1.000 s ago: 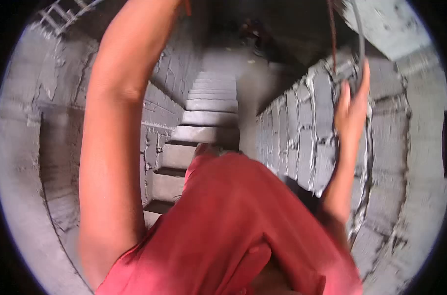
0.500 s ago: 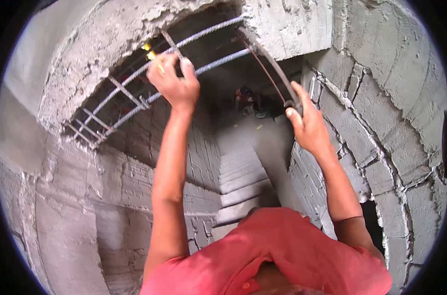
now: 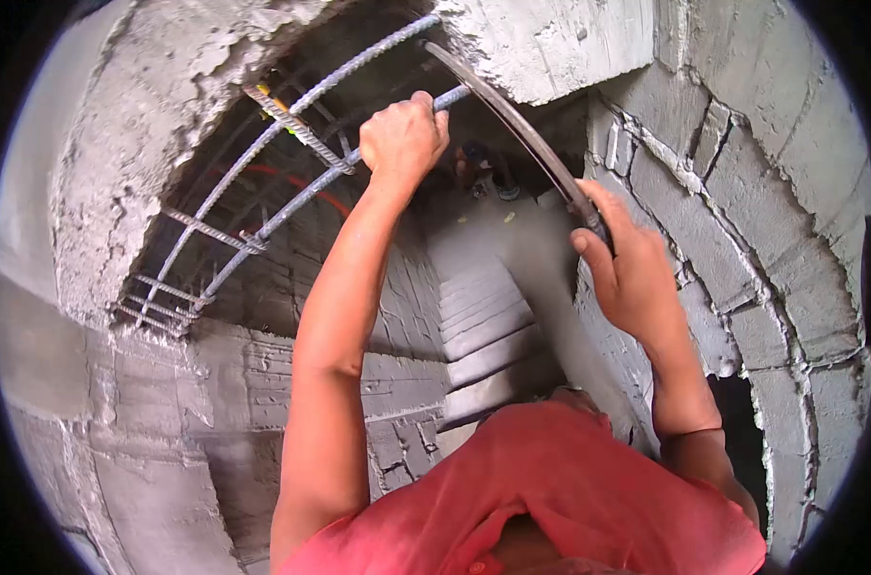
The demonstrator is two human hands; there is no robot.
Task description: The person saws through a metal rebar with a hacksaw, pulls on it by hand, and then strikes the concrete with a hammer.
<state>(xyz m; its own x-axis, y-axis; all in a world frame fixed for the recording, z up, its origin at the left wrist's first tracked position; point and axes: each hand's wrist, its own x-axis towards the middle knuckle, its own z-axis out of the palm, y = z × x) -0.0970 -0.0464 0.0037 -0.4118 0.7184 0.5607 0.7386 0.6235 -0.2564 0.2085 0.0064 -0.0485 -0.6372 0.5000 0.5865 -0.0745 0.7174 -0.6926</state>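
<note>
My left hand [image 3: 404, 139] is closed around the lower steel reinforcing bar [image 3: 291, 208], close to where it meets the concrete. In my right hand [image 3: 637, 273] is the handle end of a hacksaw [image 3: 526, 134]. The saw's curved frame reaches up and left across the lower bar, its far end beside the upper bar [image 3: 253, 153]; little of the blade shows. Short cross bars [image 3: 210, 230] join the long bars into a grid across a gap in the rough concrete slab [image 3: 541, 48].
Concrete steps [image 3: 493, 326] descend below me. A person [image 3: 478, 168] is down at the bottom, by a bucket-like container [image 3: 507, 192]. Block walls [image 3: 761, 240] rise on the right, with a dark hole [image 3: 737, 431] lower down. A red-orange line [image 3: 306, 182] shows behind the grid.
My left hand has moved right, from beside a cross bar onto the lower bar, and closed around it. The hacksaw's far end has shifted left in view, and the camera view has shifted.
</note>
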